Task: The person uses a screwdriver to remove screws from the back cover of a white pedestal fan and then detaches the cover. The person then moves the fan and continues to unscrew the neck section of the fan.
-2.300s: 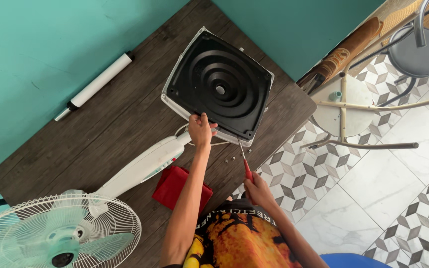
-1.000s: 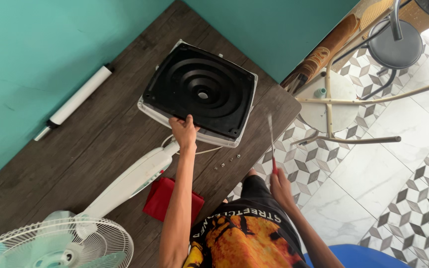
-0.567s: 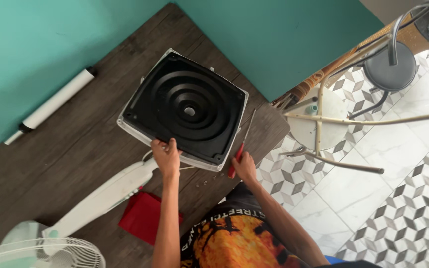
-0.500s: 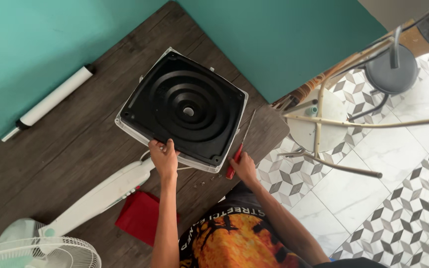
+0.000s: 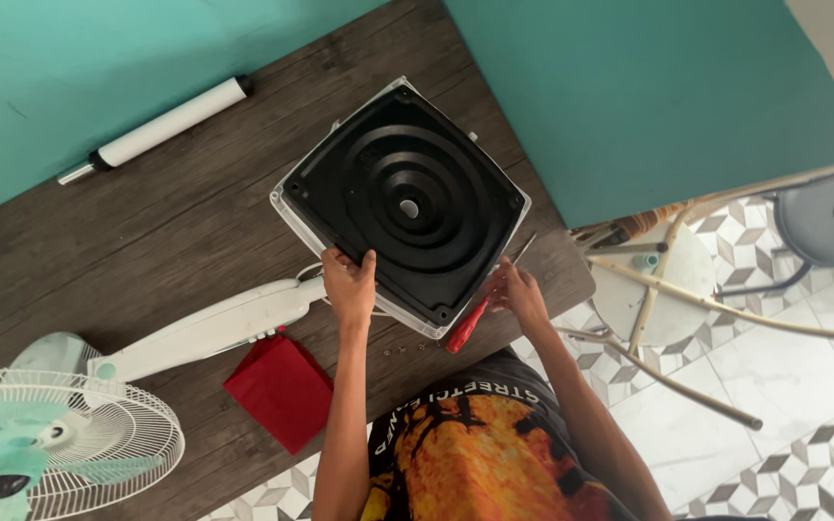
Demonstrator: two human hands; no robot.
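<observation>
As seen from above, looking down past the chest:
Fan base [image 5: 403, 203]: square, upturned on the tabletop [image 5: 147, 251]; white rim, black underside moulded in concentric rings with a small central hole.
Left hand [image 5: 349, 285]: fingers curled over the near edge of the base, gripping it.
Right hand [image 5: 518, 292]: at the base's near right corner, fingers closed around a screwdriver [image 5: 480, 309] with red handle and thin metal shaft.
Screws [image 5: 405, 348]: a few small ones, loose on the tabletop just below the base.
Fan: white stand [image 5: 209, 328] lying flat, wire-grilled head [image 5: 60, 449] with pale green blades at lower left.
Red cloth [image 5: 280, 391]: folded, near the stand.
White tube [image 5: 161, 128]: cylindrical, dark-capped, at the far edge.
Tabletop: dark wood grain.
Room: teal wall [image 5: 649, 87]; patterned tile floor [image 5: 803, 386]; stools at right.
</observation>
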